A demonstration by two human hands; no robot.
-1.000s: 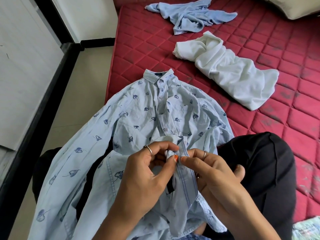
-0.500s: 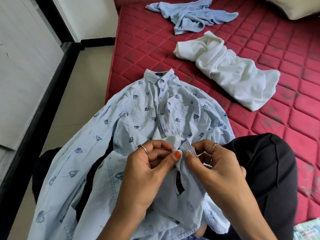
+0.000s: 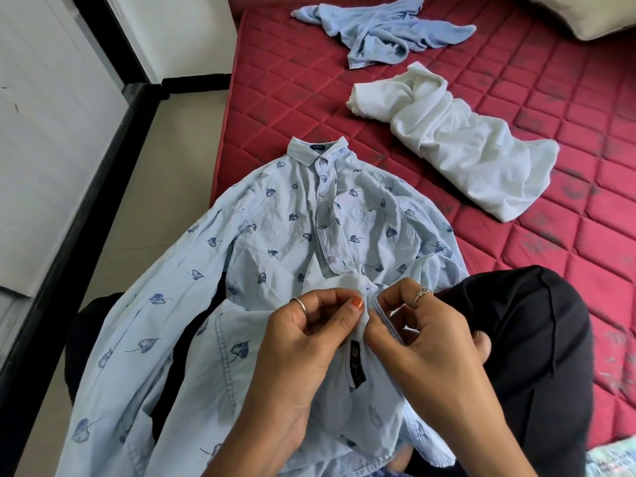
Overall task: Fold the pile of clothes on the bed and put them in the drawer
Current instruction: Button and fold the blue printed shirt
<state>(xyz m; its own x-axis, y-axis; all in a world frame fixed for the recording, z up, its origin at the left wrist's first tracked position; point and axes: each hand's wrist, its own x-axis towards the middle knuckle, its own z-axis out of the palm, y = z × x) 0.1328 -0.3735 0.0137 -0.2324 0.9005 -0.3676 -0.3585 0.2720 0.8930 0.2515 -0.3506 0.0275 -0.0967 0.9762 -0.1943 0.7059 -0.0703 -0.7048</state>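
A light blue leaf-print shirt (image 3: 285, 232) lies over my lap and the corner of the red mattress (image 3: 516, 80), collar pointing away from me. My left hand (image 3: 303, 342) and my right hand (image 3: 426, 335) meet at the lower button placket, each pinching one edge of the shirt front between thumb and fingers. A dark label shows on the inside of the shirt just below my thumbs. A crumpled white garment (image 3: 454, 139) lies on the mattress beyond the shirt, and a crumpled plain blue garment (image 3: 382, 32) lies farther back.
My legs in black trousers (image 3: 526, 346) are folded on the mattress at the right. Beige floor tiles (image 3: 161, 187) and a black-edged white panel (image 3: 44, 125) run along the left. A beige pillow (image 3: 592, 12) sits at the top right corner.
Both hands have stayed at the placket, working it a little higher and closer together. The inside label has come more into view below my thumbs. The shirt has barely shifted.
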